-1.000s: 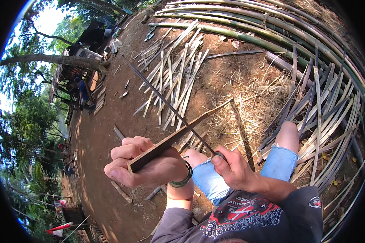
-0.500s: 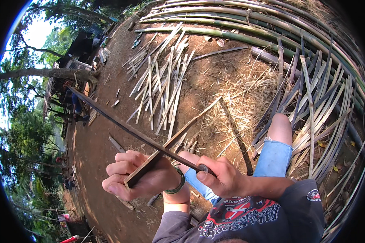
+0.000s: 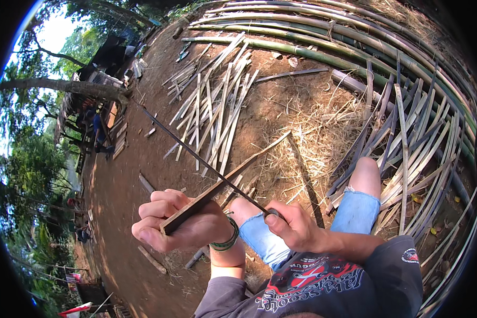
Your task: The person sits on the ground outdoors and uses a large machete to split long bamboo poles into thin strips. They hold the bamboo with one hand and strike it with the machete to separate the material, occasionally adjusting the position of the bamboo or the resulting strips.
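My left hand (image 3: pixel 183 222) is closed around a narrow split bamboo strip (image 3: pixel 201 200), whose cut near end sticks out over the palm. The strip slants away to the upper right, toward the pale shavings on the ground. In my right hand (image 3: pixel 298 229) is the dark round handle of a long machete (image 3: pixel 196 154), its thin blade reaching to the upper left. The blade crosses the strip just beyond my left fingers, seen nearly edge-on. Whether blade and strip touch at the crossing I cannot tell.
Split bamboo slats (image 3: pixel 225 116) lie scattered ahead on the dirt, beside a heap of shavings (image 3: pixel 323 124). A pile of strips (image 3: pixel 418 175) is at my right, below long bamboo poles (image 3: pixel 302 50). A person (image 3: pixel 99 127) is far off at the left.
The machete has turned from showing its broad side to nearly edge-on, its tip swinging to the right. My left hand has stayed almost in place with the strip.
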The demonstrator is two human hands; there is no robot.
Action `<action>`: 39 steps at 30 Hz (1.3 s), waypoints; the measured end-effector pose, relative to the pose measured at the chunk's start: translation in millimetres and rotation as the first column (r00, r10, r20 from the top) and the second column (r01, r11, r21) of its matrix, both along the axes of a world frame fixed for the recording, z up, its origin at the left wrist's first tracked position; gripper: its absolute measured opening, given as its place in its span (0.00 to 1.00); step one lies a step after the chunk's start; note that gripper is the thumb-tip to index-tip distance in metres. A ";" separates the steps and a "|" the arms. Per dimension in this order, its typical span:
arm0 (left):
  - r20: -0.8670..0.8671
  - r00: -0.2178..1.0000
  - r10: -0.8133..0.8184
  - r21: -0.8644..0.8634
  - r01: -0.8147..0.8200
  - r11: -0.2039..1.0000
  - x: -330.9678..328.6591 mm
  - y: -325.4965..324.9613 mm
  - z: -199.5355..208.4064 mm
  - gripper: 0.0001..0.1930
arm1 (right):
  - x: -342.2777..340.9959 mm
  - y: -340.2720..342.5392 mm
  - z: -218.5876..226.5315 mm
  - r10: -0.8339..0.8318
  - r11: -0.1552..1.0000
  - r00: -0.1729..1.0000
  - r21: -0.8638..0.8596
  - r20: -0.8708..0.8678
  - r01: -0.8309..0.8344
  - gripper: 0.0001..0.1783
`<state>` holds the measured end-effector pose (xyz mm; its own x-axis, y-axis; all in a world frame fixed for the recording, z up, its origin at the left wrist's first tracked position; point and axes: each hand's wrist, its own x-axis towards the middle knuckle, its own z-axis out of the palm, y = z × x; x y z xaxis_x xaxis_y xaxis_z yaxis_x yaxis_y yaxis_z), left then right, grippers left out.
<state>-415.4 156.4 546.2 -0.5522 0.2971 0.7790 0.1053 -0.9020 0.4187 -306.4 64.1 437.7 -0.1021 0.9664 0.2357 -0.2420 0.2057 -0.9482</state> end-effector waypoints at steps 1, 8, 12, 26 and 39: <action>0.010 1.000 0.009 0.008 -0.009 1.000 -0.5 -0.2 2.0 0.17 | 0.8 0.0 0.8 0.033 0.999 0.999 -0.014 -0.019 -0.033 0.21; 0.056 0.996 -0.073 0.003 0.073 0.997 -4.0 3.2 1.0 0.18 | 2.7 -2.3 -56.5 -0.037 0.981 0.996 -0.185 0.085 0.052 0.20; 0.018 0.981 -0.191 -0.008 0.192 0.981 -18.7 3.1 -1.0 0.19 | 6.0 -2.4 -86.5 -0.074 0.920 0.997 -0.387 -0.021 0.060 0.23; -0.191 0.559 -0.807 -0.020 0.820 0.573 -62.6 17.1 -7.7 0.14 | -10.5 -15.6 -51.0 -0.067 0.992 0.991 -0.097 0.116 0.078 0.26; -0.080 0.610 -0.789 -0.088 0.784 0.615 -63.4 12.4 -5.6 0.17 | -17.6 -2.6 -66.6 -0.154 0.982 0.939 -0.053 0.308 0.179 0.21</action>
<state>-478.8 168.7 540.6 -0.0115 0.6106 0.7918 -0.5931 -0.6417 0.4862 -324.0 61.5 371.1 0.0077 0.9900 0.1412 0.0889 0.1399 -0.9862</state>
